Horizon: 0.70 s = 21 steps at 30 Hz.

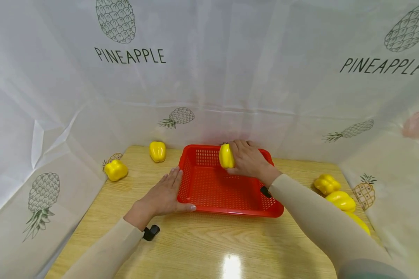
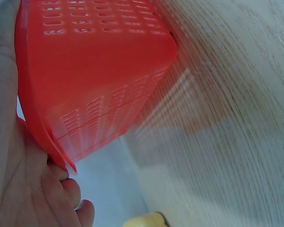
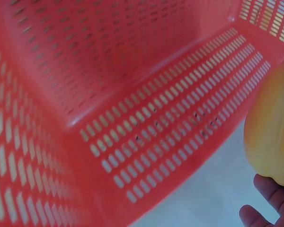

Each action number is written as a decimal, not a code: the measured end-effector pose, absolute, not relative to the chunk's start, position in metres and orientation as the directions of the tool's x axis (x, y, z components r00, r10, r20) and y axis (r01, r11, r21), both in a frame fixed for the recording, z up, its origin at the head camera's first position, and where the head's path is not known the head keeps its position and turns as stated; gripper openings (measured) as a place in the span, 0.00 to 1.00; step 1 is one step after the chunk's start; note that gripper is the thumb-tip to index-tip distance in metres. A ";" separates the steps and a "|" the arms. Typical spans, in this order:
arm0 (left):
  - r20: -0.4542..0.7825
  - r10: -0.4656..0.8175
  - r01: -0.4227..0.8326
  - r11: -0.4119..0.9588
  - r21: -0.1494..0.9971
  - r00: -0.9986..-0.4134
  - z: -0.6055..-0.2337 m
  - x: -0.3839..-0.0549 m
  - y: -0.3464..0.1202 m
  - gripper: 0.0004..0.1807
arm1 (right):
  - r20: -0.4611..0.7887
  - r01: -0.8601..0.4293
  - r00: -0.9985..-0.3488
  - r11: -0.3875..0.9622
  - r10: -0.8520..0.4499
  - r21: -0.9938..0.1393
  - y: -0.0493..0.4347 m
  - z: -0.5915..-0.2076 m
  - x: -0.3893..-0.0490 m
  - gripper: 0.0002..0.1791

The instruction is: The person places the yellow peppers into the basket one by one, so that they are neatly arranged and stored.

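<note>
My right hand (image 1: 246,159) grips a yellow bell pepper (image 1: 226,156) over the back part of a red plastic basket (image 1: 227,211). In the right wrist view, the pepper (image 3: 272,127) shows at the right edge, near the basket's slotted wall (image 3: 175,118), with fingertips against it. My left hand (image 1: 162,195) rests on the basket's front left corner. Its fingers lie fairly straight along the left rim and its thumb stretches along the front rim. In the left wrist view, the fingers (image 2: 61,189) touch the rim from outside. No pepper shows on the visible basket floor.
Two yellow bell peppers (image 1: 158,151) (image 1: 116,170) stand on the wooden table (image 1: 202,244) left of the basket. Several more yellow peppers (image 1: 340,200) lie at the right edge, partly behind my right sleeve. A white sheet (image 1: 230,77) printed with pineapples surrounds the table's back and sides.
</note>
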<state>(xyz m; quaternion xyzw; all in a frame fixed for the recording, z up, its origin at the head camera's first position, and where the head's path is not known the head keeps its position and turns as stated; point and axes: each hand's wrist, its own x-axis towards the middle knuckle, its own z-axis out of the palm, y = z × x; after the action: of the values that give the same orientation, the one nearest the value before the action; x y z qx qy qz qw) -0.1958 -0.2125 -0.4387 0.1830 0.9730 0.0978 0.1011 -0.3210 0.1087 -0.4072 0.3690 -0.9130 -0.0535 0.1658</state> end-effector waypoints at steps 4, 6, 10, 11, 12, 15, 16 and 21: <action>-0.155 0.377 0.338 0.913 0.227 -0.913 -0.439 -0.195 -0.212 0.77 | 0.233 -0.651 -0.693 0.731 -0.683 0.206 0.095 -0.412 -0.325 0.42; -0.152 0.377 0.338 0.913 0.228 -0.914 -0.439 -0.195 -0.213 0.77 | 0.216 -0.652 -0.699 0.732 -0.682 0.200 0.089 -0.414 -0.326 0.41; -0.153 0.372 0.333 0.915 0.229 -0.916 -0.439 -0.196 -0.214 0.77 | 0.191 -0.656 -0.704 0.729 -0.684 0.194 0.075 -0.419 -0.329 0.40; -0.153 0.371 0.332 0.915 0.228 -0.916 -0.439 -0.196 -0.214 0.77 | 0.186 -0.656 -0.705 0.729 -0.684 0.196 0.072 -0.421 -0.330 0.40; -0.153 0.370 0.332 0.916 0.227 -0.916 -0.440 -0.197 -0.214 0.77 | 0.184 -0.657 -0.704 0.727 -0.686 0.198 0.068 -0.423 -0.331 0.41; -0.152 0.370 0.333 0.916 0.223 -0.916 -0.440 -0.197 -0.214 0.77 | 0.189 -0.664 -0.695 0.720 -0.694 0.200 0.059 -0.431 -0.334 0.42; -0.153 0.370 0.333 0.917 0.222 -0.916 -0.439 -0.197 -0.214 0.77 | 0.190 -0.667 -0.692 0.717 -0.697 0.202 0.057 -0.434 -0.334 0.43; -0.159 0.370 0.332 0.916 0.225 -0.915 -0.438 -0.196 -0.213 0.77 | 0.157 -0.670 -0.704 0.721 -0.692 0.175 0.047 -0.445 -0.335 0.43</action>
<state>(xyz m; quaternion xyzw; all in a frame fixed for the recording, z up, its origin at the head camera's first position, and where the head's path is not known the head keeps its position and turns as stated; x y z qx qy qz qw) -0.1960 -0.2133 -0.4377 0.1802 0.9738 0.0970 0.0995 -0.3353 0.0467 -0.4446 0.3695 -0.9216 -0.0524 0.1061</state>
